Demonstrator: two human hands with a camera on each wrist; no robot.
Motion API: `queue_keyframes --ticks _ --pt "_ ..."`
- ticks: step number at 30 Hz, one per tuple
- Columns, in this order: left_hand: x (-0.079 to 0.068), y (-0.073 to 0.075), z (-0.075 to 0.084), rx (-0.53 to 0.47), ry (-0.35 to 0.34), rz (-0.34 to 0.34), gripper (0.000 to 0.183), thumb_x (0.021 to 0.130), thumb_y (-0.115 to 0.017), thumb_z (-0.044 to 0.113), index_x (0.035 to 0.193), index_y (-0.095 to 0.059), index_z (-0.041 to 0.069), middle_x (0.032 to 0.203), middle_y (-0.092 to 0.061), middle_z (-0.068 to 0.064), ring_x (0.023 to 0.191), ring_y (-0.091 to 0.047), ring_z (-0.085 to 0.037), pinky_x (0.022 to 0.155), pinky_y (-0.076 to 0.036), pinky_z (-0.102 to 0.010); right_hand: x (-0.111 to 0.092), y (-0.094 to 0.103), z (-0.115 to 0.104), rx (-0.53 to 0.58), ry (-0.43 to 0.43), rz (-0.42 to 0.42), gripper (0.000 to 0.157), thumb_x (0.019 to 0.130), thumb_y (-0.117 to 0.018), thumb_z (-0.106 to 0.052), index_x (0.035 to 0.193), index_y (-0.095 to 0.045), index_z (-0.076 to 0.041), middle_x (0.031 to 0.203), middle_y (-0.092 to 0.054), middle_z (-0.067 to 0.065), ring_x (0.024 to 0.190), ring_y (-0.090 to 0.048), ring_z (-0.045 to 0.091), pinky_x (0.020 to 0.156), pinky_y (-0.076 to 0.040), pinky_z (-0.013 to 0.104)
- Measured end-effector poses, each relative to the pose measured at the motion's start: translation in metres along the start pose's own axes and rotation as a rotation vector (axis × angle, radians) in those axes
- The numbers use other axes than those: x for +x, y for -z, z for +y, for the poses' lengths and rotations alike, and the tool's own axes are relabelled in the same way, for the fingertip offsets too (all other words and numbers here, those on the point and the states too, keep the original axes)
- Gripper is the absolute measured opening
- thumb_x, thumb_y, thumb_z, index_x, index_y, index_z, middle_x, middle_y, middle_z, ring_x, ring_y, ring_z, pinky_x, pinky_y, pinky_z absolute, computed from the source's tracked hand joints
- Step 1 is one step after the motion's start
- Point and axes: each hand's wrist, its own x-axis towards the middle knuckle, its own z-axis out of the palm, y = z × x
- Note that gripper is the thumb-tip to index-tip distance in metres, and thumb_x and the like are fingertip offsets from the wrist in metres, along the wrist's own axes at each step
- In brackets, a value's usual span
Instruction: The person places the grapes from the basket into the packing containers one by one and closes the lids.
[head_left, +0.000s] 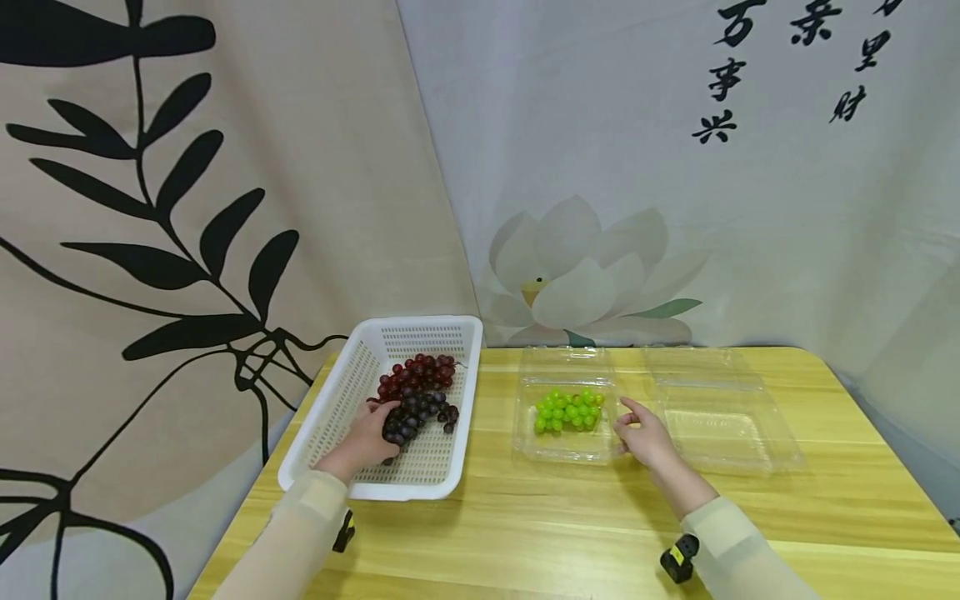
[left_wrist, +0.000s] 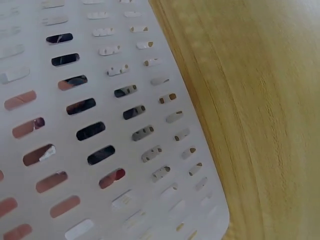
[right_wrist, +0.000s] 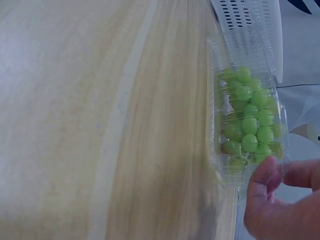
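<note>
In the head view, my left hand (head_left: 363, 442) reaches into a white slotted basket (head_left: 471, 408) and grips a bunch of black grapes (head_left: 408, 417), thumb and index finger on either side. Red grapes (head_left: 420, 371) lie just behind that bunch. The basket wall (left_wrist: 165, 150) hides most of the left hand in its wrist view; dark fruit and skin show through the slots. A green grape bunch (head_left: 567, 411) sits in a clear plastic box (head_left: 566, 456) with its lid folded back. At that box's right edge is my right hand (head_left: 643, 435), thumb and index finger apart.
Right of the right hand stands a second clear box (head_left: 720, 442), opened out with nothing inside. All of it rests on a wooden table (head_left: 525, 533). A printed curtain (head_left: 360, 167) hangs along the table's back edge.
</note>
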Motion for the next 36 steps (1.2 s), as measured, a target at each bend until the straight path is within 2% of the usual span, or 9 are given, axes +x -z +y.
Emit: queue_keyframes --ticks 2,4,7,9,11,14,17,27,36 --pt "0.0 0.0 -0.001 -0.029 -0.006 -0.004 0.077 0.076 -0.066 0.003 0.146 -0.033 0.008 0.141 -0.027 -0.026 0.118 -0.041 -0.039 0.073 -0.046 -0.04 0.0 0.0 0.0 -0.002 0.002 0.002 0.055 0.096 -0.047 -0.002 0.147 -0.025 0.0 0.104 -0.043 0.012 0.068 -0.051 0.015 0.06 -0.052 0.027" --pt "0.0 0.0 0.0 -0.056 -0.014 -0.004 0.076 0.079 -0.066 0.003 0.147 -0.033 0.009 0.141 -0.028 -0.024 0.117 -0.043 -0.038 0.071 -0.045 -0.039 0.0 0.0 0.0 -0.001 0.001 0.001 0.055 0.096 -0.047 -0.003 0.147 -0.026 0.001 0.105 -0.043 0.013 0.068 -0.051 0.014 0.06 -0.052 0.027" --pt "-0.001 -0.003 0.001 -0.059 -0.021 -0.001 0.08 0.081 -0.073 0.015 0.148 -0.029 0.009 0.14 -0.024 -0.025 0.118 -0.042 -0.039 0.083 -0.047 -0.047 0.0 -0.001 0.0 0.002 -0.001 -0.003 0.055 0.097 -0.046 -0.003 0.148 -0.025 0.0 0.106 -0.043 0.013 0.068 -0.049 0.013 0.06 -0.052 0.026" --pt "-0.002 -0.005 0.002 -0.041 -0.011 -0.007 0.087 0.08 -0.076 0.024 0.149 -0.025 0.009 0.141 -0.019 -0.027 0.121 -0.041 -0.041 0.091 -0.045 -0.053 0.0 -0.001 -0.001 0.001 -0.001 -0.004 0.055 0.097 -0.046 -0.003 0.148 -0.025 0.0 0.107 -0.043 0.014 0.067 -0.049 0.013 0.06 -0.052 0.026" --pt "-0.002 -0.007 0.004 -0.013 0.004 -0.013 0.09 0.081 -0.076 0.029 0.15 -0.022 0.008 0.143 -0.014 -0.029 0.122 -0.041 -0.045 0.093 -0.044 -0.055 0.0 -0.001 -0.001 -0.002 -0.002 -0.004 0.055 0.097 -0.046 -0.003 0.148 -0.025 0.0 0.107 -0.043 0.014 0.067 -0.049 0.014 0.061 -0.052 0.027" --pt "0.0 -0.009 0.006 0.054 0.007 -0.013 0.084 0.085 -0.071 0.025 0.149 -0.021 0.004 0.146 -0.014 -0.032 0.125 -0.039 -0.048 0.094 -0.044 -0.056 -0.001 -0.001 -0.001 -0.008 -0.002 0.0 0.055 0.097 -0.046 -0.003 0.148 -0.025 0.0 0.108 -0.043 0.015 0.067 -0.05 0.015 0.061 -0.053 0.028" --pt "0.001 -0.008 0.008 0.119 -0.019 0.008 0.075 0.089 -0.067 0.019 0.148 -0.025 0.0 0.146 -0.022 -0.033 0.126 -0.039 -0.048 0.096 -0.044 -0.056 -0.001 -0.001 0.0 -0.014 -0.002 0.0 0.055 0.097 -0.046 -0.003 0.148 -0.025 0.0 0.108 -0.043 0.015 0.067 -0.051 0.015 0.061 -0.053 0.029" --pt "0.002 -0.002 0.013 0.199 -0.129 0.136 0.049 0.088 -0.066 0.008 0.135 -0.051 0.002 0.143 -0.04 -0.024 0.127 -0.044 -0.042 0.098 -0.045 -0.051 0.0 0.0 0.0 -0.018 0.002 0.001 0.055 0.097 -0.046 -0.003 0.148 -0.025 0.0 0.109 -0.043 0.016 0.067 -0.051 0.015 0.06 -0.052 0.028" --pt "-0.004 0.006 0.019 0.296 -0.229 0.314 0.044 0.085 -0.069 0.004 0.127 -0.058 0.004 0.139 -0.048 -0.021 0.119 -0.051 -0.042 0.095 -0.048 -0.047 0.001 0.0 -0.001 -0.006 0.004 -0.011 0.055 0.097 -0.046 -0.003 0.148 -0.024 0.0 0.107 -0.043 0.014 0.066 -0.048 0.013 0.061 -0.051 0.028"
